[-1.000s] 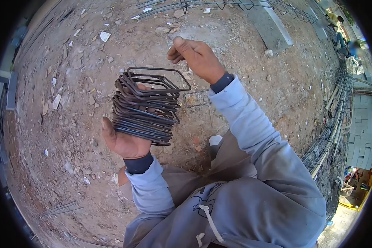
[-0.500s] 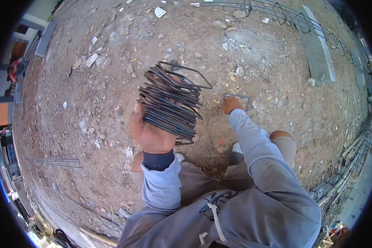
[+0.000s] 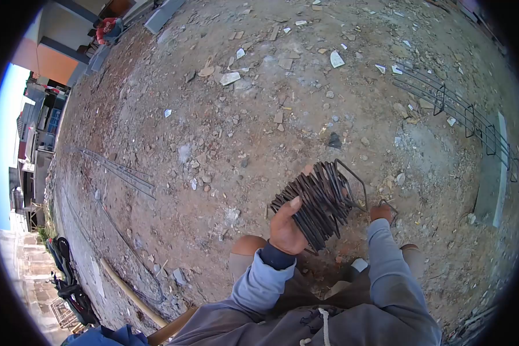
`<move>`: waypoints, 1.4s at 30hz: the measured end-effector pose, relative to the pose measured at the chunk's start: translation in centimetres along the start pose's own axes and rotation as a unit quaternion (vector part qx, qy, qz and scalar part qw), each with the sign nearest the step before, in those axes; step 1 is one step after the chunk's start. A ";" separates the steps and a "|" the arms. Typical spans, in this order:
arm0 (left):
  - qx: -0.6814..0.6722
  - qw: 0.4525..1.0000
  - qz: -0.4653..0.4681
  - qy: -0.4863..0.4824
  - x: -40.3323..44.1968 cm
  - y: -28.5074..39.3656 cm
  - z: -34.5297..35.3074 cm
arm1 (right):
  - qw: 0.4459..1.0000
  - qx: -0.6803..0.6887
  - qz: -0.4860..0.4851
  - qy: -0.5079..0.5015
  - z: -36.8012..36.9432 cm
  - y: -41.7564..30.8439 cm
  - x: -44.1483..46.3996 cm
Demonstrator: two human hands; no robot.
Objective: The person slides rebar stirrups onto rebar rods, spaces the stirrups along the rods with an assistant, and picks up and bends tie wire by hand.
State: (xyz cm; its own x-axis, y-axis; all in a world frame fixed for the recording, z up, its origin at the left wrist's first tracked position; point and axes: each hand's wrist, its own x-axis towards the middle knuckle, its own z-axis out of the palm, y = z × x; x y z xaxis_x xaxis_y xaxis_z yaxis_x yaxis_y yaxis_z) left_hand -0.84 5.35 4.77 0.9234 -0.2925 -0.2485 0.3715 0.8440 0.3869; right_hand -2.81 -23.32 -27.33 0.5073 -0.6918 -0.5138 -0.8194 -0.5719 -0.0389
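At the far left corner of the ground (image 3: 259, 132), a person in a red top (image 3: 102, 31) is bent low near a wall; the hands are too small to assess. Along the left edge of the ground, several thin bars (image 3: 121, 174) lie flat, side by side. A pole (image 3: 130, 292) lies diagonally toward the near left corner, with a thin curved rod (image 3: 127, 241) just beyond it.

Toward the near edge of the ground, right of its middle, the left hand (image 3: 290, 229) supports a bundle of stirrups (image 3: 315, 202), dark bent bars stacked closely. The fingers (image 3: 309, 169) are wrapped around the bundle, the thumb bearing on its left side and fingertips visible at the far side. The stirrup at the right end tilts away from the others.

Just right of the bundle, the right hand (image 3: 380, 212) is low at a loose stirrup (image 3: 393, 206) and overlaps its left part. Its fingers are hidden; whether they pinch the bar cannot be told.

White shards (image 3: 337, 59) are scattered toward the far edge. Near the right edge, a slab (image 3: 485, 187) lies on the ground, and a bar cage (image 3: 472, 120) extends across its far part.
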 end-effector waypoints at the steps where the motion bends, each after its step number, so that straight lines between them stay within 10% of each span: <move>1: 0.012 1.000 0.004 0.027 -0.6 0.7 0.3 | 0.999 0.018 -0.026 0.011 -2.3 0.2 -1.1; 7: -0.005 1.000 0.010 0.026 -5.4 7.2 9.6 | 0.968 0.123 -0.199 0.092 -18.2 3.0 -8.5; 18: -0.024 0.998 0.052 0.022 -18.0 22.7 29.8 | 0.836 0.511 -0.061 -0.188 -48.1 -6.3 -34.2; 24: -0.036 0.989 0.140 0.008 -23.1 29.9 34.6 | 0.744 0.591 -0.254 -0.183 -60.2 -13.3 -49.2; 34: -0.027 0.980 0.198 -0.011 -27.2 33.8 34.2 | 0.602 0.525 -0.357 -0.485 -63.7 -19.4 -58.9; 42: -0.037 0.978 0.204 -0.007 -26.4 34.7 34.9 | 0.654 0.442 -0.332 -0.516 -60.4 -23.9 -60.3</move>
State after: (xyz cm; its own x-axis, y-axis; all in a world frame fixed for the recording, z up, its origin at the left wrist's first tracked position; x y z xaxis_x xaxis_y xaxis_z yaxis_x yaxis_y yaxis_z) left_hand -8.98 26.71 55.80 0.9947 0.0702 -0.0754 -0.0359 0.9221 0.3853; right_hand 2.35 5.47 56.29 0.7531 0.5064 -0.4200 -0.5758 0.1985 -0.7931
